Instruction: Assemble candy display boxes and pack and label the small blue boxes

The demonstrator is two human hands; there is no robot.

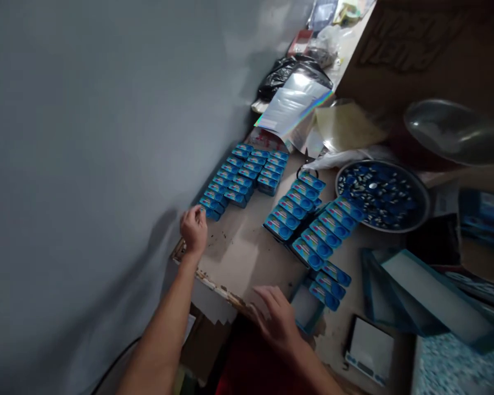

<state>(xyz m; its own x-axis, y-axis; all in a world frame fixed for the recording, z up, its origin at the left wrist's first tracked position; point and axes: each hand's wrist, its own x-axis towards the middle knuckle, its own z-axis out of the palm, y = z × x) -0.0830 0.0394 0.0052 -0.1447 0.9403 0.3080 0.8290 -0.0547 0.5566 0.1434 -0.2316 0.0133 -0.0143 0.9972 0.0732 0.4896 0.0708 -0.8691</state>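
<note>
Blue packs are the stock on this bench, seen from the head view, which is tilted and somewhat blurred. Your left hand [194,227] is at the wall-side corner of the table [242,258], fingers curled in and the tips pinched on the end pack [209,212], the nearest pack of the wall-side rows [242,175]. Those rows lie in tidy overlapping lines along the grey wall [86,137]. Your right hand [278,318] is open, fingers spread and loosely extended, holding nothing; it is above the chipped front edge of the table, just beside a shallow blue box [307,307]. A second group of packs [308,219] lies in slanting lines between the wall-side rows and a round pan [420,218] filled with small loose pieces. Behind the rows sit a holographic foil bag [292,104] and a black bag [284,71]. To the right of your right hand lie a small white device [370,351] and flat blue-edged trays [432,299].
</note>
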